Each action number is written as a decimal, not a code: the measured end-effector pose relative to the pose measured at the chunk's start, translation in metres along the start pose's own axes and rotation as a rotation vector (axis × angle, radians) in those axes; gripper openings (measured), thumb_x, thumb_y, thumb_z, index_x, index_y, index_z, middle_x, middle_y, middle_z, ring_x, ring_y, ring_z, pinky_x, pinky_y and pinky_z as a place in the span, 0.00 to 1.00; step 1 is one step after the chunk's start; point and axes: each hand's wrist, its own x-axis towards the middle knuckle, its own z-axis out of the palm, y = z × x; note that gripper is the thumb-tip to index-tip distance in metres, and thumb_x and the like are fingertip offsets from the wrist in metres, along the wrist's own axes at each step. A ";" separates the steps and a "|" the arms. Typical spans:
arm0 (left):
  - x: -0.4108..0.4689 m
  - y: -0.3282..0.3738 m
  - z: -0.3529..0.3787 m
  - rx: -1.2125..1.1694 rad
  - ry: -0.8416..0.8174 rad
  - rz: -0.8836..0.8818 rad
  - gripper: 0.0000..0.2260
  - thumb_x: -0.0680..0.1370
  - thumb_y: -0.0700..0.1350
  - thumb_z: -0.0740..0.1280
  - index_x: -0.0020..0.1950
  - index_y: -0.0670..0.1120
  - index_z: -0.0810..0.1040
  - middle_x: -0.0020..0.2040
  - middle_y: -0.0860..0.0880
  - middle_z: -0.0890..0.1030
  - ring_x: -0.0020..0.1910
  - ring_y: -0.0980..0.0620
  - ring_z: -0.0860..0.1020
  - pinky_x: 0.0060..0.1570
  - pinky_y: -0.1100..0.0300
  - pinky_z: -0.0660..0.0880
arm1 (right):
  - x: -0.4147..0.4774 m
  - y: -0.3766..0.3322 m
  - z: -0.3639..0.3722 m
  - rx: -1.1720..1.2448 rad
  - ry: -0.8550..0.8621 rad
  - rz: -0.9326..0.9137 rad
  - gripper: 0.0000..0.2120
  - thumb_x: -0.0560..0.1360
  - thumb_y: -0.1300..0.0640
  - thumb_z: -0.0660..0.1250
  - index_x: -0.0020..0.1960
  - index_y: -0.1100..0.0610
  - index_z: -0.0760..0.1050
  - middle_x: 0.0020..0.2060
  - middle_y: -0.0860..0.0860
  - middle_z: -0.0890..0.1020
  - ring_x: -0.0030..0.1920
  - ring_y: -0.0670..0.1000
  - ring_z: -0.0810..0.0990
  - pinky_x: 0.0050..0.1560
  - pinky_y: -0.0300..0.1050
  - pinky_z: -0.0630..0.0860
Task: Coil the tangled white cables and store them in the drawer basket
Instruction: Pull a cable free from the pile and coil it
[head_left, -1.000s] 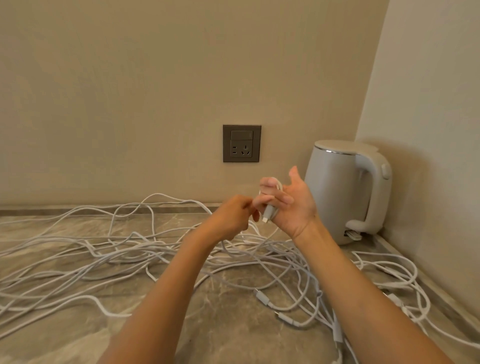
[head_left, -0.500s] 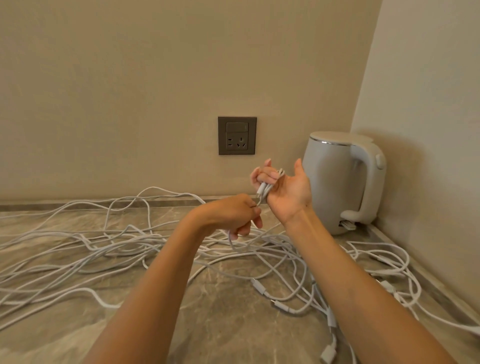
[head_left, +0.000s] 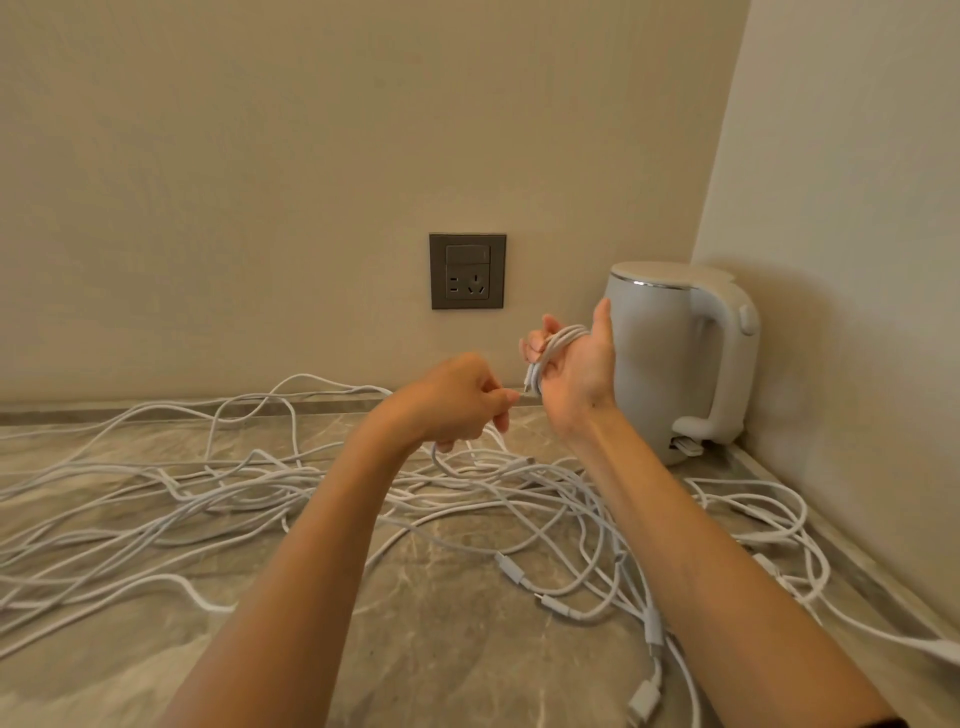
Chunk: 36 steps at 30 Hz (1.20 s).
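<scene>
White cable (head_left: 560, 340), thin and smooth, wound in several loops round the curled fingers (head_left: 529, 349) of the right hand (head_left: 576, 374); a plug end hangs across the palm. Left hand (head_left: 457, 402), fingers clenched, pinches a strand just left of those loops. Below both sets of fingers, tangled cables (head_left: 208, 499) sprawl over the desk (head_left: 441, 639). The strand's path inside the left fist is hidden, and several cables run off frame.

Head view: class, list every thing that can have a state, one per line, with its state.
cables: tangled, loose on counter.
right hand: raised, fingers curled on coil.
coil: partly wound round right hand.
left hand: pinches a strand.
kettle: upright, lid shut.
socket: nothing plugged in.
</scene>
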 end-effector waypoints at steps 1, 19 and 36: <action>0.000 0.000 -0.001 0.013 0.019 0.010 0.15 0.80 0.48 0.60 0.38 0.43 0.79 0.25 0.49 0.70 0.22 0.53 0.66 0.19 0.68 0.65 | 0.000 0.001 0.000 -0.114 -0.008 -0.005 0.29 0.79 0.36 0.44 0.42 0.60 0.68 0.26 0.53 0.67 0.28 0.48 0.66 0.41 0.41 0.70; 0.001 -0.010 -0.010 0.054 0.457 0.208 0.13 0.76 0.50 0.65 0.38 0.43 0.82 0.23 0.53 0.70 0.22 0.57 0.63 0.27 0.65 0.60 | 0.003 0.012 -0.003 -0.901 -0.403 0.221 0.42 0.71 0.29 0.30 0.34 0.61 0.69 0.25 0.53 0.69 0.23 0.46 0.67 0.29 0.36 0.70; 0.013 -0.023 -0.001 -0.173 0.408 0.159 0.21 0.80 0.54 0.56 0.35 0.43 0.76 0.29 0.51 0.74 0.27 0.60 0.70 0.33 0.60 0.66 | 0.000 0.004 -0.006 -0.076 -0.928 0.802 0.45 0.69 0.25 0.36 0.25 0.60 0.72 0.14 0.48 0.71 0.15 0.45 0.57 0.24 0.34 0.65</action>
